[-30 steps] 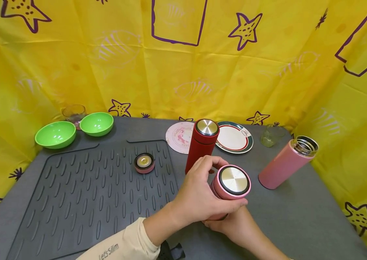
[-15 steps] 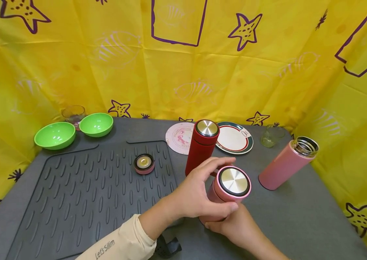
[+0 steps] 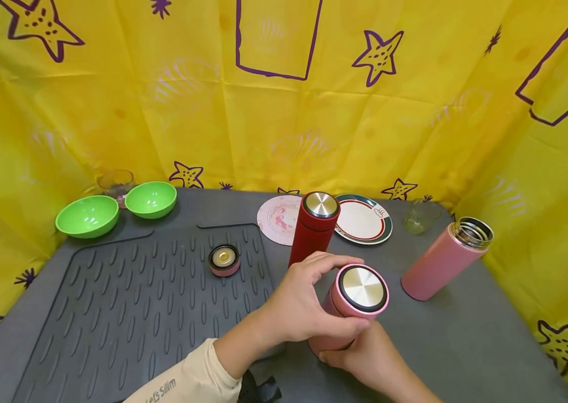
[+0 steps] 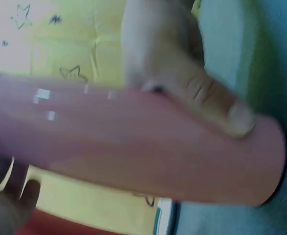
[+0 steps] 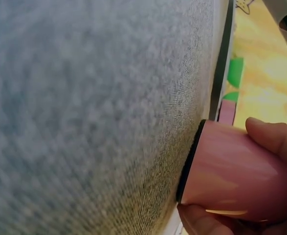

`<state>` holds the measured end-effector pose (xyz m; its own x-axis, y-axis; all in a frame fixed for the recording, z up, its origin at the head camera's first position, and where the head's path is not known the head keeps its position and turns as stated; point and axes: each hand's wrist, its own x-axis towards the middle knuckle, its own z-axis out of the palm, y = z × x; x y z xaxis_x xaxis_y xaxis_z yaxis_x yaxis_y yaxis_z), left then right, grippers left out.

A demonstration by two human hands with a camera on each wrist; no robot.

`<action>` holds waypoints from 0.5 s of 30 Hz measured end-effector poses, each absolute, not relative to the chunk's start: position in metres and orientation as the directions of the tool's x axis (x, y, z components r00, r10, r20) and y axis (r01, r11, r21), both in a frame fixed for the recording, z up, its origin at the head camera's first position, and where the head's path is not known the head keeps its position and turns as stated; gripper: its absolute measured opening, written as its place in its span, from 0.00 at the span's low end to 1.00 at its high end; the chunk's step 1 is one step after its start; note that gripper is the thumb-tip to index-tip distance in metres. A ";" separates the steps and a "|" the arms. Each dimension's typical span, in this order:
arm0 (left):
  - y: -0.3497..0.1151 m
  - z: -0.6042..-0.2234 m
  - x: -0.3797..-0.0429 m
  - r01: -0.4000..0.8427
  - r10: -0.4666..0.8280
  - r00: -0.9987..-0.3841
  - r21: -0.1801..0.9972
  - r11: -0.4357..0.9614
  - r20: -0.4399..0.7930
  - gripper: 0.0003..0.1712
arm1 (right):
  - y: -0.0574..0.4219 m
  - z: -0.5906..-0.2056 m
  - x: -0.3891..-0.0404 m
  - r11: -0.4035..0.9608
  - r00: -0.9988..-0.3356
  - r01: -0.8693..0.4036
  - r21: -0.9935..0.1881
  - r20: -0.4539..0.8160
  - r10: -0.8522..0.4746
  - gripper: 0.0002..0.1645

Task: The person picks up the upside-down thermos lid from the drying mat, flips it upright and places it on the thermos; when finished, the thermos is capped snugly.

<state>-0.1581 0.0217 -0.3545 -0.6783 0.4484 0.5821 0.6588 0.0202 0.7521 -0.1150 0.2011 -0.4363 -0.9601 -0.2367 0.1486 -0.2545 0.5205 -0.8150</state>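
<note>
A pink thermos flask (image 3: 331,330) with a brushed-steel disc on its lid (image 3: 362,288) stands between my two hands at the front. My left hand (image 3: 296,305) curls round the lid, thumb on the near side and fingers behind. Lower down, my right hand (image 3: 371,355) grips the body near its black base. In the left wrist view, the flask (image 4: 148,142) lies across the picture, with the right thumb along it. The right wrist view has the flask's base (image 5: 189,161) right at the grey tabletop. A capped red flask (image 3: 314,235) stands just behind my left hand.
Right, an uncapped pink flask (image 3: 437,263) stands. A loose pink lid (image 3: 224,262) lies upturned on the ridged mat (image 3: 127,313). Farther back are two green bowls (image 3: 87,217), a pink disc (image 3: 276,219), a plate (image 3: 361,220) and glasses (image 3: 416,217) (image 3: 116,182).
The held flask has come down slightly and more of its body shows below my left hand. My left thumb has slid back along the lid. The head view has tilted up a little.
</note>
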 end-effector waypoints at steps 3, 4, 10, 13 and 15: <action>0.018 -0.355 -0.170 0.623 0.551 -0.625 0.778 -0.074 0.553 0.38 | 0.202 -0.434 -0.115 0.535 -0.967 -0.226 -0.814 0.123 -0.222 0.41; 0.018 -0.355 -0.172 0.607 0.577 -0.610 0.788 -0.100 0.543 0.38 | 0.203 -0.434 -0.115 0.537 -0.969 -0.217 -0.815 0.114 -0.219 0.41; 0.017 -0.357 -0.171 0.541 0.620 -0.617 0.833 -0.114 0.485 0.42 | 0.201 -0.433 -0.115 0.531 -0.969 -0.202 -0.823 0.089 -0.230 0.37; 0.022 -0.355 -0.158 0.525 0.560 -0.697 0.851 -0.028 0.448 0.48 | 0.200 -0.433 -0.116 0.532 -0.956 -0.257 -0.807 0.130 -0.265 0.31; 0.028 -0.354 -0.150 0.525 0.490 -0.752 0.850 0.039 0.441 0.50 | 0.200 -0.434 -0.117 0.551 -0.940 -0.317 -0.772 0.178 -0.292 0.29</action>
<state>-0.1497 0.0283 -0.3539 -0.7521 0.4896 0.4413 0.5246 0.0394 0.8504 -0.1166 0.1996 -0.4343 -0.9398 -0.2917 0.1779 -0.3172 0.5509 -0.7719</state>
